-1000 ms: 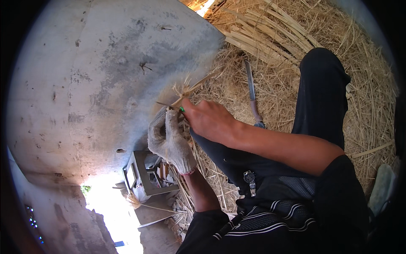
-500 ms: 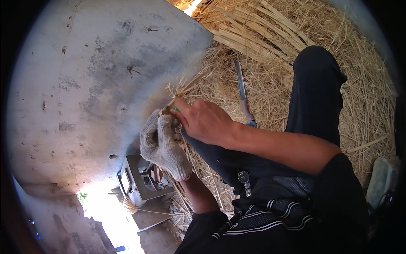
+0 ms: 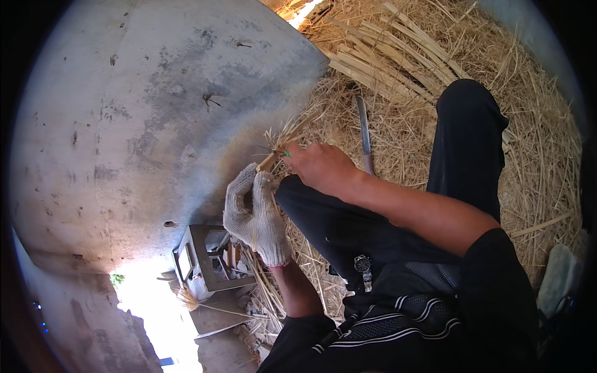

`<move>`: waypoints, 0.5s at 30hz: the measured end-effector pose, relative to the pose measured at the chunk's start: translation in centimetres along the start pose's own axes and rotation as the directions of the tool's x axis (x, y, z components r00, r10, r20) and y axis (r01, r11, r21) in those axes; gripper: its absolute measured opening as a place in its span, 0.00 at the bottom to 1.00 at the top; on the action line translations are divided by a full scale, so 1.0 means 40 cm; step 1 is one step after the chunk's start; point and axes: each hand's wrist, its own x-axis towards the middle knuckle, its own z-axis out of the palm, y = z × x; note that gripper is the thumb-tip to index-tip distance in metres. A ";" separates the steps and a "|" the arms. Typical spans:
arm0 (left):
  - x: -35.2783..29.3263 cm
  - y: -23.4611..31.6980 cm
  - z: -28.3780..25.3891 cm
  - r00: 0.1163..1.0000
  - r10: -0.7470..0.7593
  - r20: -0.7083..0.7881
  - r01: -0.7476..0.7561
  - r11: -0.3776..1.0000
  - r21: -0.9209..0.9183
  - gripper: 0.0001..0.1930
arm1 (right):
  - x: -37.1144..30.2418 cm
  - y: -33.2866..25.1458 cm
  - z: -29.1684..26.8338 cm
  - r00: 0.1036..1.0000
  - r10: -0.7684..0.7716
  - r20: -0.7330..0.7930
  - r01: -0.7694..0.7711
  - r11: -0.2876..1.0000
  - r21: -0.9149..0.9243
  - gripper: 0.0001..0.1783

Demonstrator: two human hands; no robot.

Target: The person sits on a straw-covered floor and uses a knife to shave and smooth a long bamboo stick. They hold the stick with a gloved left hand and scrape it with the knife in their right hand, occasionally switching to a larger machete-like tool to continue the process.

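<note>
My left hand (image 3: 255,214), in a knitted white glove, is closed around a pale bamboo strip (image 3: 267,163) that sticks up past the fingertips. Just above it my bare right hand (image 3: 323,166) is closed on a small green-ended tool (image 3: 286,153); most of it is hidden by the fingers, so its kind is unclear. Frayed shavings (image 3: 283,135) stand out around the strip's upper part. Both hands work over my bent left knee, with a gap between them.
A long-bladed knife (image 3: 363,127) lies on the straw-like shavings (image 3: 398,146) beyond my right hand. Split bamboo strips (image 3: 398,62) are piled at the far right. A stained wall (image 3: 155,124) rises at the left, with an open-fronted box (image 3: 211,258) of odds and ends below it.
My right hand has drawn away from the left glove, up and to the right along the strip, baring a piece of it between the hands. The whole view has shifted slightly.
</note>
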 end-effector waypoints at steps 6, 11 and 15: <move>0.060 0.023 0.016 0.999 0.053 0.009 -0.052 0.998 -0.017 0.10 | 0.042 0.068 -0.064 0.980 0.165 0.110 -0.197 0.782 0.591 0.22; 0.169 0.019 0.056 0.992 0.120 0.044 -0.118 0.993 -0.028 0.13 | -0.023 0.329 0.025 0.841 0.539 0.048 -0.536 0.842 -0.061 0.20; 0.201 0.007 0.091 0.978 0.196 0.078 -0.191 0.980 -0.064 0.13 | -0.232 0.588 0.133 0.592 0.791 0.154 -0.649 0.581 -0.490 0.16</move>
